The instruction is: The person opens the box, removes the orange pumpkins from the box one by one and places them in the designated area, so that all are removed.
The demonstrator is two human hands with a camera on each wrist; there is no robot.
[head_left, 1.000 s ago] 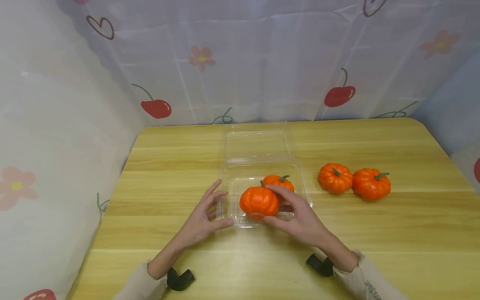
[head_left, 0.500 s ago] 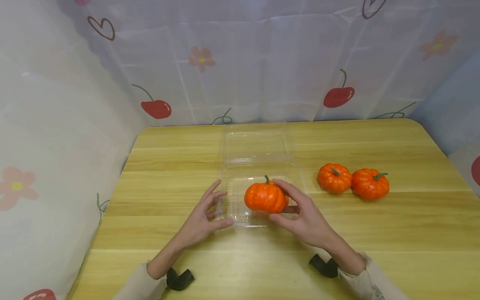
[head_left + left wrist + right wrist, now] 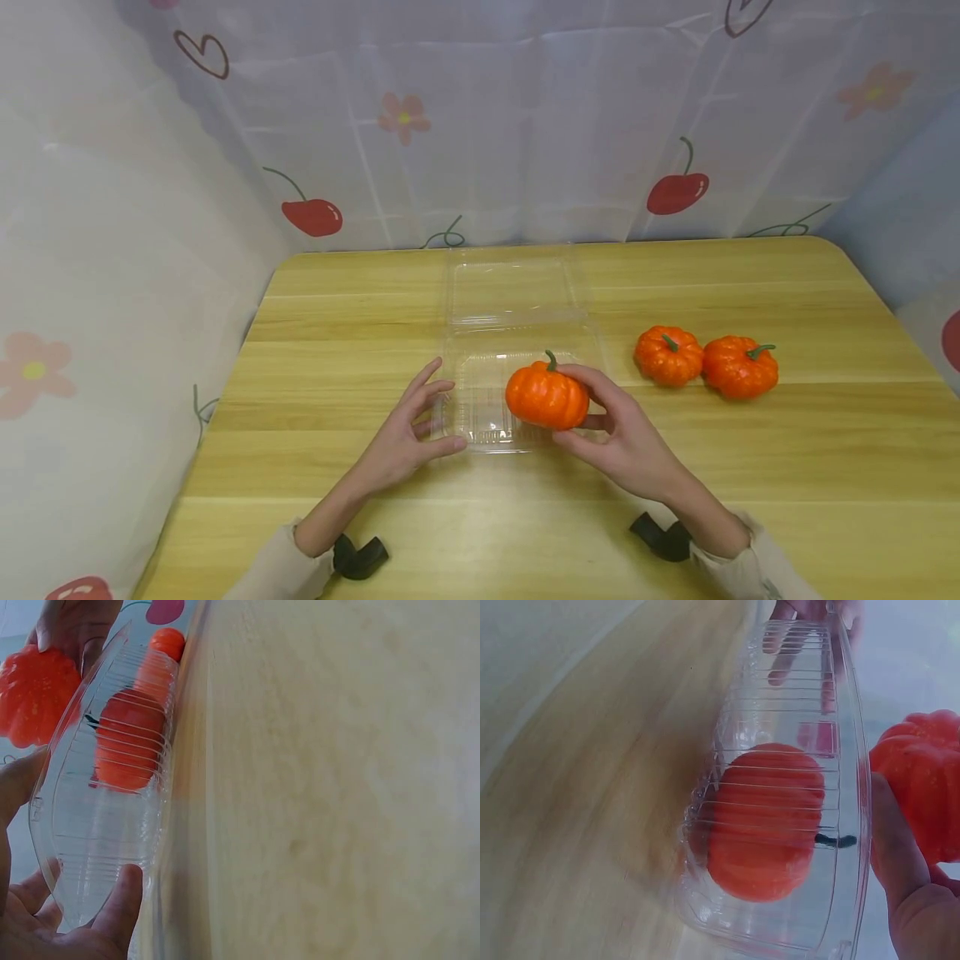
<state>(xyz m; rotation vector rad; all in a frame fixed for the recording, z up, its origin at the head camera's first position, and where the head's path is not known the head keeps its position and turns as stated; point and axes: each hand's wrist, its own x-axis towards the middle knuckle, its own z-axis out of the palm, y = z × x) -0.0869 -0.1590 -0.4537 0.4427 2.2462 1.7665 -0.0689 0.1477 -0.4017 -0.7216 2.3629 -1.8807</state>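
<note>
In the head view my right hand holds an orange toy pumpkin with a green stem by its right side, thumb in front and fingers behind. It hangs above the base of a clear plastic clamshell container. A second pumpkin sits inside that base, as the right wrist view shows; from the head it is hidden behind the held one. My left hand rests at the container's left end, fingers spread and loosely bent. Its thumb lies along the near wall in the left wrist view.
The container's lid lies folded back, away from me. Two more pumpkins, one touching the other, stand right of it on the wooden table. A printed curtain hangs behind the table.
My right hand has moved to the right and slightly up with its pumpkin, which now covers the one in the container in the head view. The left hand has stayed still.
</note>
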